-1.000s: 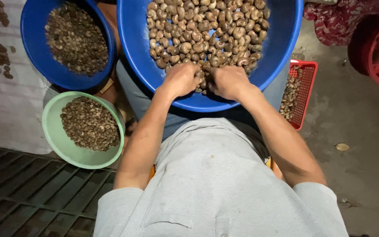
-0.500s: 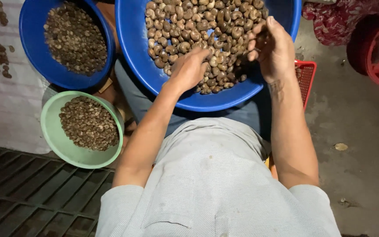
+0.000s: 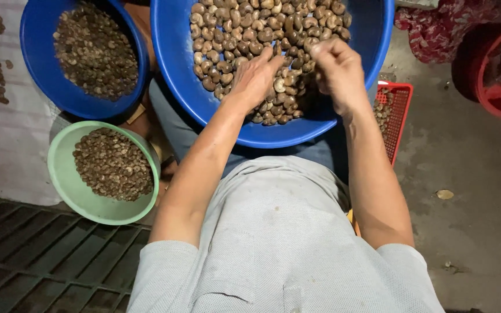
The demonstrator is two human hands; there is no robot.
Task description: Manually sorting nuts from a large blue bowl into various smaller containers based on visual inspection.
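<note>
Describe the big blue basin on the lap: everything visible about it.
The big blue basin looks like smooth plastic, round, its top cut off by the frame. It rests on the person's lap and holds a heap of brown, kidney-shaped nuts. The left hand lies flat on the nuts; the right hand, fingers curled, is above its right side. A smaller blue basin sits beside it.

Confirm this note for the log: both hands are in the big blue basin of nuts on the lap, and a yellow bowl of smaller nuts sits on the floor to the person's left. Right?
Not quite: the head view shows the bowl is pale green, not yellow. The rest stands: the left hand and right hand are in the big blue basin of nuts on the lap.
</note>
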